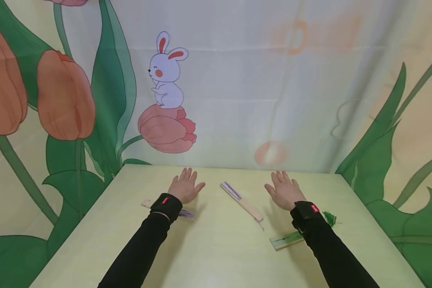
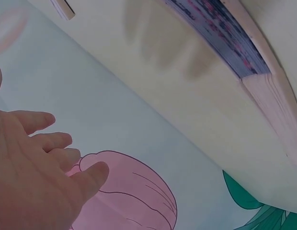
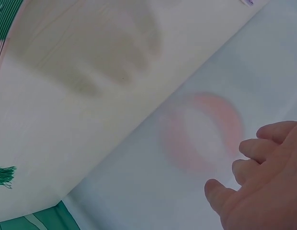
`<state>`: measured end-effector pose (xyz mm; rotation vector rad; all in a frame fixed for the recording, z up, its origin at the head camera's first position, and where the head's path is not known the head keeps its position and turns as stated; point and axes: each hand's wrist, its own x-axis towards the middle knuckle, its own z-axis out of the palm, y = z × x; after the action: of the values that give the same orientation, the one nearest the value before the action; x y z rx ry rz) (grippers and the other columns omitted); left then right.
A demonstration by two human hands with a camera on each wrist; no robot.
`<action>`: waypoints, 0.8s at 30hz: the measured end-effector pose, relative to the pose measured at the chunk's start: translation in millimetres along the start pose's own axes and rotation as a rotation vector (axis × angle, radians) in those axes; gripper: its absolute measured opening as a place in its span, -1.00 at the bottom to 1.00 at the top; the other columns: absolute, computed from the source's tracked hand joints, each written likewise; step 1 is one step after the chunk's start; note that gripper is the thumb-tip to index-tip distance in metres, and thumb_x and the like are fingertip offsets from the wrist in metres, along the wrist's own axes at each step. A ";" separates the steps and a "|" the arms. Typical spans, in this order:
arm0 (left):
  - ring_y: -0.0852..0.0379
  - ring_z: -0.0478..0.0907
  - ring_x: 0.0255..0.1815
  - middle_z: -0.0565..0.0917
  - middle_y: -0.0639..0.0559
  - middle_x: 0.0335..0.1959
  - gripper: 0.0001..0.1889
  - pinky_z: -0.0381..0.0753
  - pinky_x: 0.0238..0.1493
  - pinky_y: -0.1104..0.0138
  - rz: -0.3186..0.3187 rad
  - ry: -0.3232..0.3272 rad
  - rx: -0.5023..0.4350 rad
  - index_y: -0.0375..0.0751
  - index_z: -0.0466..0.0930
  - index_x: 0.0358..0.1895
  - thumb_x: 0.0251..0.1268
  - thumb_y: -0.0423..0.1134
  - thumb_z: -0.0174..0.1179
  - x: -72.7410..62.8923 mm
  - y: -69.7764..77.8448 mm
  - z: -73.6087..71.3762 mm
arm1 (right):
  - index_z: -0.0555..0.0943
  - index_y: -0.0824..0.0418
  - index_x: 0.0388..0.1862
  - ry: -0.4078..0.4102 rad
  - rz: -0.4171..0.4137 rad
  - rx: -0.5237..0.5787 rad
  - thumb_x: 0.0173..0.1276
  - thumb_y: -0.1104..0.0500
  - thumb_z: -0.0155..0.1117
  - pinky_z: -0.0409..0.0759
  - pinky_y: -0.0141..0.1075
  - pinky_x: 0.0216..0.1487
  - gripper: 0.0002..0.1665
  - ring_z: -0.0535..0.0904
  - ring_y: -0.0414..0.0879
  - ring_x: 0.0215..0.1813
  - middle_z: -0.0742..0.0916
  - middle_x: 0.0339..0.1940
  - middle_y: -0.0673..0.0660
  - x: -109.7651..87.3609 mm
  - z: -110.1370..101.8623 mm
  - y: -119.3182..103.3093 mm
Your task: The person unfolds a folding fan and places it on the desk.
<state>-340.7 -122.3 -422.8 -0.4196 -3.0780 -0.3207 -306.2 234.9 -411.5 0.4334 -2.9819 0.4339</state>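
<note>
My left hand (image 1: 184, 187) hovers over the table with its fingers spread, holding nothing. Below its wrist lies a folded hand fan with a purple patterned leaf (image 2: 225, 38); the sleeve and wrist strap hide its middle in the head view. The right hand (image 1: 285, 192) is also held above the surface, fingers straight and palm bare. Partly covered by the right forearm is a folded green hand fan (image 1: 286, 240), and a green tassel (image 1: 329, 219) shows past the sleeve. Between the hands a third folded fan (image 1: 243, 201), purple and pale wood, lies slanted.
A pale yellow tabletop (image 1: 216, 256) carries the fans. Directly behind its far edge hangs a cloth backdrop (image 1: 230, 100) printed with tulips, leaves and a white rabbit (image 1: 167, 76). Shadows of both hands fall on the table.
</note>
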 end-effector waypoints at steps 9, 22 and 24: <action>-0.26 -0.11 0.70 0.08 -0.36 0.66 -0.25 -0.01 0.62 -0.20 0.017 -0.006 -0.020 -0.36 0.17 0.60 0.68 0.19 -0.16 2.9 1.1 3.5 | 0.14 0.46 0.62 -0.017 0.001 0.021 0.73 -0.05 -0.08 -0.06 0.40 0.56 -0.24 -0.10 0.47 0.65 0.16 0.62 0.54 1.8 4.2 -1.8; -0.25 0.25 0.58 0.41 -0.29 0.50 -0.55 0.37 0.45 -0.20 0.122 0.101 0.114 -0.24 0.58 0.32 0.56 -0.05 0.18 16.4 20.7 31.4 | 0.24 0.47 0.57 -0.147 0.029 0.121 0.72 0.00 -0.03 0.11 0.35 0.54 -0.30 0.05 0.50 0.61 0.29 0.55 0.58 4.9 18.7 -24.7; -0.23 0.36 0.51 0.52 -0.26 0.41 -0.63 0.48 0.35 -0.18 0.154 0.148 0.146 -0.22 0.65 0.22 0.53 -0.09 0.22 18.8 25.1 36.1 | 0.26 0.48 0.55 -0.172 0.031 0.139 0.70 0.04 0.01 0.18 0.31 0.52 -0.33 0.16 0.49 0.57 0.36 0.51 0.57 5.4 20.4 -31.5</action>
<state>-351.9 -86.3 -452.3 -0.5935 -2.8796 -0.1162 -303.3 198.6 -422.0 0.4599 -3.1393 0.6414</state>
